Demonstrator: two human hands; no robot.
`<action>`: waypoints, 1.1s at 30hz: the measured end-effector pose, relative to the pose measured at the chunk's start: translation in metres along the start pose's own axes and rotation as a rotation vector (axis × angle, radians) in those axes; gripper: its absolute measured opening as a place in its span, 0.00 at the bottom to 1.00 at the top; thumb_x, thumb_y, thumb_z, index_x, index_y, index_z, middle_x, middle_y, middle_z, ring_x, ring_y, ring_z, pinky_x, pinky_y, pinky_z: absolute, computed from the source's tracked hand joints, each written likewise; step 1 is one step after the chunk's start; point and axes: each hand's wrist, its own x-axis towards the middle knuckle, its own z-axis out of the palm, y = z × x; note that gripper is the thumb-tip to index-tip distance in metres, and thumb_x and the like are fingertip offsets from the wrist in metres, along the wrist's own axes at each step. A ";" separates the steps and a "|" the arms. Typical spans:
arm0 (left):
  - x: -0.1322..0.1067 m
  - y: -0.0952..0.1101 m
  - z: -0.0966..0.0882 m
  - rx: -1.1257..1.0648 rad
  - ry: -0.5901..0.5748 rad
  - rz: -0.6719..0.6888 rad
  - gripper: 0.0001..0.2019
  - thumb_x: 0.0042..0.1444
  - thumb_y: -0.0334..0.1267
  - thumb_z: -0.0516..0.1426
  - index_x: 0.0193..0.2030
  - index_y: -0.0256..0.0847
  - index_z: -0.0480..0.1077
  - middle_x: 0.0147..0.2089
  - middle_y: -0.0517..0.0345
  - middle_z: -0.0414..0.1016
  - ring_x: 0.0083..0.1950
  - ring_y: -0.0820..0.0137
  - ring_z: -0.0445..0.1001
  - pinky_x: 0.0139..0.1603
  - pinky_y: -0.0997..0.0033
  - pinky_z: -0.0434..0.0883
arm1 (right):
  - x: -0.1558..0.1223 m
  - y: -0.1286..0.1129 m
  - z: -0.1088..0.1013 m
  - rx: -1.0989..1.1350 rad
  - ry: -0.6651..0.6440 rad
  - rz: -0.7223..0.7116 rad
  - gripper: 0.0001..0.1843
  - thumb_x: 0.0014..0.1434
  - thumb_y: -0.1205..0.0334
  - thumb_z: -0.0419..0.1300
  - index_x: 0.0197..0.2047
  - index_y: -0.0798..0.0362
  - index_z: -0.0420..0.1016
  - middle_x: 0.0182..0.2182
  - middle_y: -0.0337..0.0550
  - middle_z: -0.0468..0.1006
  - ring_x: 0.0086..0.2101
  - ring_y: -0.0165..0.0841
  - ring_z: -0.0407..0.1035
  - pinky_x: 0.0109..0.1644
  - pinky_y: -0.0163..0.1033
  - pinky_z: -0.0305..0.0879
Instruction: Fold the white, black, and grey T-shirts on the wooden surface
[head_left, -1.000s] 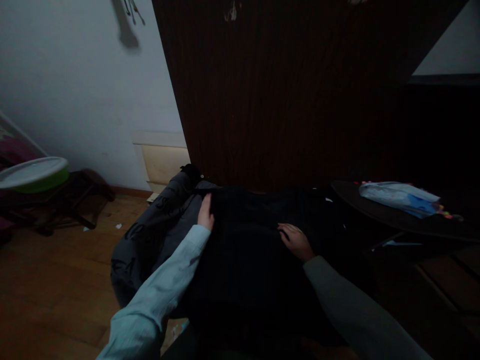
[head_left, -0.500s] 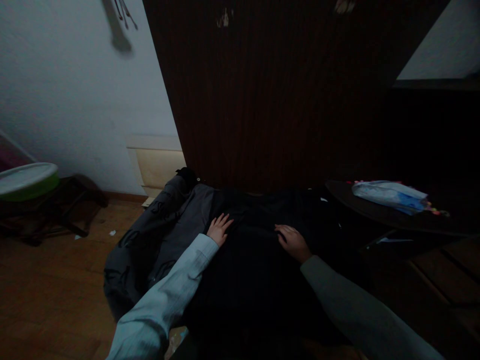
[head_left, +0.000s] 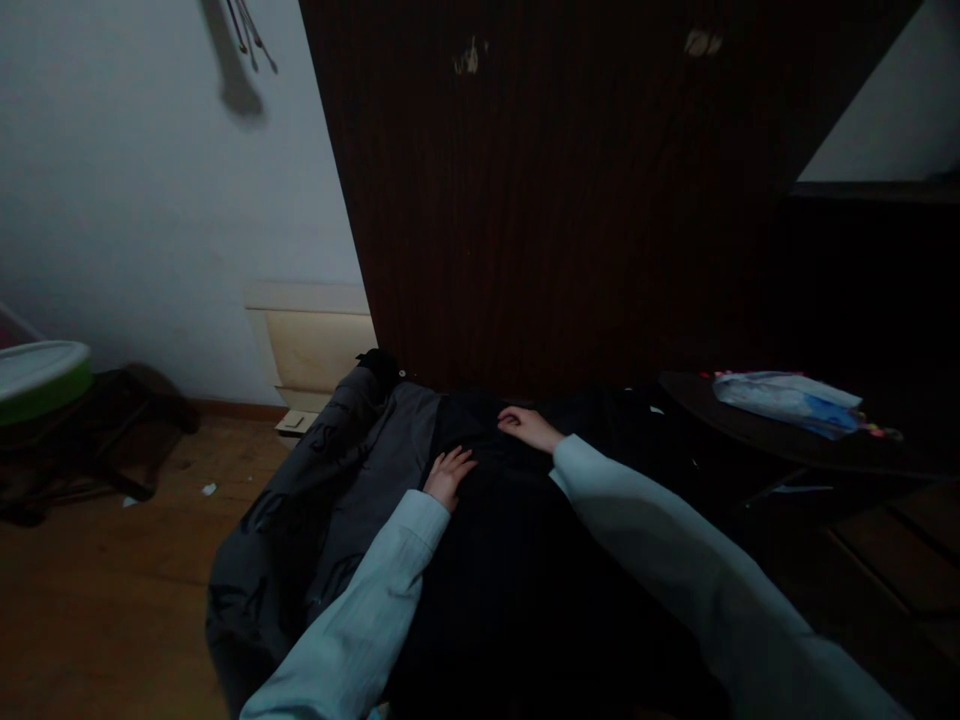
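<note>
A jacket (head_left: 360,500) is spread out in front of me, with a grey part that carries black lettering at the left and a very dark part in the middle. On the dark cloth near its border with the grey, my left hand (head_left: 450,478) lies flat with fingers spread. My right hand (head_left: 531,428) is a little farther up and to the right, over the dark cloth. Its fingers are curled together; whether they pinch fabric is too dark to tell. The lower dark cloth merges into shadow.
A dark wooden panel (head_left: 570,200) rises behind the jacket. To the right, a plastic packet (head_left: 787,400) lies on a dark curved shelf (head_left: 690,405). A green-sided tub with a pale top (head_left: 45,375) stands on a low dark stand at the left. Paper scraps lie on the wooden floor (head_left: 135,600).
My right hand has moved left and farther up the dark cloth, and its fingers have curled in. My left hand stays flat at nearly the same place. The view has shifted slightly.
</note>
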 end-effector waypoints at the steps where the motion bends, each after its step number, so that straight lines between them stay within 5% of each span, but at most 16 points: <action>1: -0.001 -0.003 0.000 0.003 0.010 0.013 0.37 0.39 0.19 0.51 0.60 0.41 0.57 0.65 0.52 0.52 0.68 0.64 0.43 0.64 0.52 0.46 | 0.013 -0.004 0.013 0.024 0.005 0.020 0.08 0.45 0.67 0.62 0.32 0.55 0.71 0.31 0.39 0.74 0.33 0.27 0.69 0.45 0.35 0.64; 7: -0.011 -0.018 0.002 0.013 0.114 -0.053 0.37 0.42 0.21 0.51 0.61 0.46 0.56 0.67 0.54 0.49 0.68 0.60 0.42 0.63 0.47 0.49 | 0.075 -0.013 0.067 0.099 -0.012 0.091 0.11 0.45 0.62 0.63 0.33 0.55 0.69 0.27 0.38 0.73 0.29 0.26 0.68 0.39 0.35 0.65; 13: -0.009 -0.041 0.004 -0.092 0.189 -0.011 0.29 0.43 0.22 0.50 0.53 0.46 0.67 0.65 0.59 0.52 0.66 0.62 0.48 0.64 0.56 0.53 | 0.098 -0.020 0.098 0.237 -0.075 0.083 0.11 0.39 0.69 0.65 0.28 0.54 0.68 0.23 0.35 0.72 0.26 0.27 0.67 0.33 0.33 0.65; 18: -0.009 -0.054 -0.004 -0.116 0.040 -0.107 0.19 0.41 0.21 0.50 0.34 0.43 0.76 0.60 0.59 0.63 0.64 0.63 0.53 0.63 0.55 0.54 | 0.103 -0.018 0.116 0.303 0.026 0.064 0.11 0.41 0.67 0.64 0.29 0.55 0.67 0.25 0.34 0.71 0.29 0.25 0.67 0.38 0.33 0.64; 26: -0.031 -0.045 -0.018 -0.120 0.083 -0.148 0.19 0.39 0.24 0.49 0.34 0.47 0.73 0.62 0.64 0.60 0.66 0.62 0.50 0.61 0.44 0.49 | 0.067 0.000 0.088 0.249 -0.019 0.139 0.14 0.45 0.57 0.63 0.33 0.54 0.68 0.22 0.34 0.70 0.22 0.23 0.62 0.26 0.29 0.59; 33: -0.027 -0.040 -0.018 -0.229 0.121 -0.121 0.23 0.46 0.28 0.46 0.49 0.47 0.68 0.60 0.61 0.62 0.63 0.67 0.56 0.62 0.51 0.51 | 0.025 0.015 0.066 0.095 -0.002 0.095 0.20 0.33 0.72 0.67 0.32 0.53 0.69 0.21 0.30 0.68 0.23 0.24 0.63 0.30 0.30 0.62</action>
